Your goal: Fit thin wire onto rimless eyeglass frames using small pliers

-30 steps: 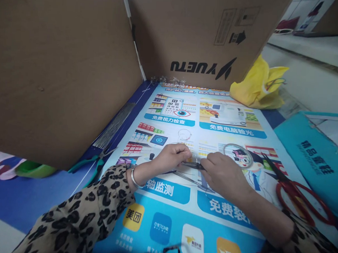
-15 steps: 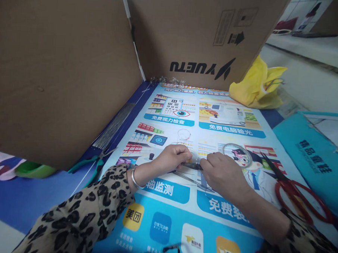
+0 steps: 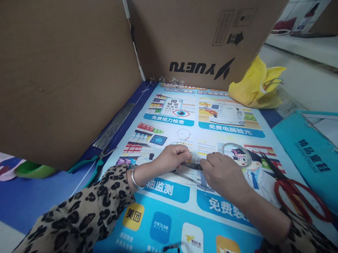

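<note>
Pinching thin wire (image 3: 195,164), left hand (image 3: 174,157) and right hand (image 3: 222,173) sit inside the poster's (image 3: 196,118) edges.

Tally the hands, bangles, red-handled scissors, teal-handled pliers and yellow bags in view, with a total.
Left hand plus right hand: 2
Silver bangle: 1
Red-handled scissors: 1
Teal-handled pliers: 1
Yellow bag: 1
Total: 6
</note>
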Action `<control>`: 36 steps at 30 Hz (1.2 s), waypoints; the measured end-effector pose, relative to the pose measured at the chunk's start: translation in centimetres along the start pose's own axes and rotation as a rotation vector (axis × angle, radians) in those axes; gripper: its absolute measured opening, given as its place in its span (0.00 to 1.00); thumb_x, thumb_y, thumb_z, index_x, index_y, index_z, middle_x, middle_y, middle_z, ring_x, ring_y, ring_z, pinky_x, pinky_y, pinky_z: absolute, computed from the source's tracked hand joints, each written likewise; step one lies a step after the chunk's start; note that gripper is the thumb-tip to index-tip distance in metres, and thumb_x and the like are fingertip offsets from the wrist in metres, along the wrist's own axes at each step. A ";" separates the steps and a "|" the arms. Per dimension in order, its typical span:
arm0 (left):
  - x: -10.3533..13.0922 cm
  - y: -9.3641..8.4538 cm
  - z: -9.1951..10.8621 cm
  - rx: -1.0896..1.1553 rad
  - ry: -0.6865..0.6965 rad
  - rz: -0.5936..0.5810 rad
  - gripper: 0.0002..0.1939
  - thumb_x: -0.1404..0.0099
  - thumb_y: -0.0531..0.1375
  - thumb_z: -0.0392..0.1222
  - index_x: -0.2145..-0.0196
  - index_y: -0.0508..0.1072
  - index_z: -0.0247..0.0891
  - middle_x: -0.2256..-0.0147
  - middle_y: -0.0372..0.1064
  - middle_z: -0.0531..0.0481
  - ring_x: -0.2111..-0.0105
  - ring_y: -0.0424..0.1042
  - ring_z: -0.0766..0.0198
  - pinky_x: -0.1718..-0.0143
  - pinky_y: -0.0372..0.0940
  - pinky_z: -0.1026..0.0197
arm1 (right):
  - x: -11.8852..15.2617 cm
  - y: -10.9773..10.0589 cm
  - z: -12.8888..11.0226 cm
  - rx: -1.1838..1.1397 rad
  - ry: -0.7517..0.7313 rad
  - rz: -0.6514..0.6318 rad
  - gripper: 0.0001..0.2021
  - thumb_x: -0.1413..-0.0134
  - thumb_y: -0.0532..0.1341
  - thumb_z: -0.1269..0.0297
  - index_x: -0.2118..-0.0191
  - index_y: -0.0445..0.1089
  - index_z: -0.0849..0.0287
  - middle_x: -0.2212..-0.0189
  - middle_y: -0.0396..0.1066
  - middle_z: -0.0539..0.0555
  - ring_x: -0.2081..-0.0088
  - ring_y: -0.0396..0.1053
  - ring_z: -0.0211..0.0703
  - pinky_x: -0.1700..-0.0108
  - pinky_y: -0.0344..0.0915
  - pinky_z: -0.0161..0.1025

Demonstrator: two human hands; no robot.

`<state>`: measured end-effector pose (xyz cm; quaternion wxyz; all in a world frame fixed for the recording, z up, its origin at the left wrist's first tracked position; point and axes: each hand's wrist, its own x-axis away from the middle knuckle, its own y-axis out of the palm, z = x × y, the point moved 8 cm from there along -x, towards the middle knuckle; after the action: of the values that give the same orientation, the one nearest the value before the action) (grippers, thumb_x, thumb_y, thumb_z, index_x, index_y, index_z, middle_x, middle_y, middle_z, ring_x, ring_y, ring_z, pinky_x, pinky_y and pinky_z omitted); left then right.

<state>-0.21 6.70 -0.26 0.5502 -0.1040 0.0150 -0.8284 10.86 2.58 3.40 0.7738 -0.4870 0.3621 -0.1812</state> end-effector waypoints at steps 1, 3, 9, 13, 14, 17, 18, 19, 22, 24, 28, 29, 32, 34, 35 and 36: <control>0.0 0.0 0.0 -0.002 0.003 -0.002 0.13 0.42 0.56 0.47 0.75 0.67 0.34 0.81 0.58 0.57 0.84 0.57 0.74 0.82 0.53 0.69 | 0.0 0.0 0.0 -0.002 -0.004 -0.005 0.08 0.47 0.54 0.71 0.74 0.66 0.57 0.77 0.63 0.53 0.70 0.56 0.44 0.68 0.45 0.41; 0.0 0.0 -0.1 -0.007 -0.002 -0.002 0.13 0.42 0.56 0.48 0.75 0.66 0.34 0.81 0.58 0.57 0.84 0.57 0.74 0.82 0.53 0.70 | 0.1 -0.1 -0.1 0.000 -0.004 -0.001 0.09 0.46 0.53 0.71 0.74 0.66 0.57 0.77 0.63 0.53 0.70 0.56 0.44 0.68 0.45 0.40; 0.1 0.0 -0.1 -0.001 -0.008 -0.002 0.14 0.42 0.56 0.49 0.74 0.66 0.35 0.81 0.58 0.57 0.84 0.58 0.74 0.82 0.54 0.69 | 0.0 -0.6 0.0 -0.001 0.006 0.023 0.09 0.47 0.53 0.72 0.75 0.65 0.57 0.77 0.63 0.53 0.71 0.56 0.43 0.68 0.45 0.40; 0.1 -0.3 -0.1 0.006 0.000 0.030 0.14 0.42 0.56 0.50 0.74 0.67 0.35 0.82 0.58 0.57 0.84 0.57 0.73 0.82 0.55 0.69 | 0.0 0.0 0.3 -0.025 0.031 0.010 0.08 0.48 0.54 0.71 0.76 0.65 0.57 0.77 0.63 0.53 0.71 0.57 0.43 0.68 0.46 0.39; 0.1 -0.4 -0.2 0.003 -0.005 0.040 0.14 0.42 0.56 0.49 0.74 0.67 0.35 0.83 0.58 0.57 0.84 0.57 0.73 0.81 0.54 0.69 | 0.1 0.1 0.4 -0.033 0.038 0.007 0.08 0.48 0.55 0.70 0.76 0.65 0.57 0.77 0.63 0.53 0.70 0.57 0.43 0.68 0.46 0.39; -0.1 -0.6 -0.3 -0.033 0.006 0.057 0.13 0.42 0.56 0.49 0.74 0.67 0.35 0.83 0.59 0.57 0.84 0.58 0.73 0.81 0.54 0.69 | 0.3 0.7 0.5 -0.053 0.051 -0.017 0.06 0.49 0.56 0.69 0.75 0.66 0.57 0.76 0.64 0.53 0.69 0.59 0.43 0.68 0.47 0.39; -0.1 -0.6 -0.3 -0.049 0.018 0.058 0.13 0.42 0.56 0.49 0.75 0.67 0.35 0.82 0.59 0.57 0.83 0.59 0.73 0.81 0.54 0.68 | 0.3 0.8 0.6 -0.057 0.055 -0.029 0.06 0.49 0.56 0.69 0.75 0.66 0.57 0.75 0.65 0.53 0.69 0.59 0.43 0.68 0.47 0.39; -0.2 -0.6 -0.3 -0.066 0.032 0.059 0.13 0.41 0.56 0.49 0.75 0.67 0.35 0.82 0.59 0.57 0.83 0.59 0.73 0.80 0.54 0.68 | 0.4 1.0 0.6 -0.060 0.059 -0.042 0.06 0.49 0.56 0.70 0.75 0.66 0.58 0.75 0.65 0.53 0.69 0.59 0.43 0.68 0.47 0.39; -0.2 -0.8 0.1 -0.140 0.074 0.069 0.14 0.40 0.54 0.49 0.75 0.68 0.36 0.81 0.60 0.57 0.82 0.59 0.72 0.79 0.55 0.68 | 0.4 1.0 0.6 -0.066 0.065 -0.070 0.06 0.49 0.55 0.71 0.74 0.66 0.58 0.75 0.65 0.52 0.69 0.60 0.42 0.68 0.47 0.38; -0.1 -0.8 0.6 -0.218 0.111 0.076 0.13 0.39 0.54 0.47 0.75 0.68 0.36 0.81 0.61 0.56 0.80 0.60 0.71 0.76 0.56 0.67 | 0.3 0.9 0.5 -0.073 0.063 -0.088 0.07 0.48 0.55 0.72 0.74 0.66 0.58 0.75 0.66 0.52 0.69 0.60 0.42 0.69 0.47 0.38; 0.3 -0.1 2.0 -0.452 0.258 0.050 0.12 0.38 0.53 0.43 0.76 0.69 0.36 0.77 0.65 0.54 0.74 0.63 0.69 0.70 0.58 0.66 | 0.2 0.9 0.3 -0.117 0.039 -0.175 0.07 0.49 0.54 0.73 0.73 0.67 0.58 0.75 0.67 0.52 0.71 0.61 0.41 0.70 0.47 0.38; 0.5 0.2 2.3 -0.528 0.313 0.037 0.13 0.37 0.52 0.43 0.76 0.70 0.36 0.76 0.66 0.53 0.73 0.64 0.68 0.69 0.58 0.66 | 0.2 1.0 0.3 -0.132 0.034 -0.206 0.07 0.50 0.55 0.74 0.73 0.67 0.58 0.75 0.67 0.52 0.71 0.62 0.41 0.71 0.47 0.38; 1.1 1.3 2.6 -0.730 0.443 -0.002 0.15 0.35 0.50 0.44 0.73 0.71 0.37 0.73 0.69 0.49 0.70 0.65 0.65 0.67 0.58 0.64 | 0.3 1.4 0.3 -0.161 0.036 -0.279 0.06 0.50 0.55 0.73 0.71 0.68 0.58 0.75 0.68 0.52 0.71 0.64 0.41 0.72 0.48 0.37; 1.3 1.6 2.5 -0.783 0.467 -0.007 0.15 0.35 0.49 0.44 0.71 0.71 0.37 0.71 0.70 0.48 0.69 0.66 0.64 0.67 0.58 0.63 | 0.3 1.6 0.3 -0.176 0.039 -0.291 0.05 0.50 0.56 0.72 0.70 0.68 0.58 0.74 0.69 0.53 0.70 0.65 0.41 0.71 0.50 0.37; 1.3 1.4 2.5 -0.777 0.466 0.006 0.14 0.35 0.49 0.44 0.71 0.71 0.38 0.70 0.70 0.47 0.68 0.67 0.64 0.66 0.58 0.63 | 0.3 1.7 0.3 -0.182 0.046 -0.289 0.05 0.50 0.56 0.72 0.70 0.68 0.58 0.73 0.69 0.53 0.70 0.65 0.41 0.71 0.51 0.37; 1.3 1.1 2.5 -0.755 0.460 0.034 0.14 0.35 0.49 0.44 0.71 0.71 0.38 0.70 0.70 0.48 0.68 0.67 0.64 0.66 0.58 0.63 | 0.3 1.7 0.5 -0.186 0.062 -0.284 0.05 0.49 0.56 0.71 0.70 0.68 0.59 0.73 0.69 0.53 0.69 0.66 0.42 0.70 0.52 0.37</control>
<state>0.84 5.33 2.26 0.4696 -0.1104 0.4401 -0.7574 11.29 3.46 1.86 0.6806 -0.5970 0.3283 -0.2694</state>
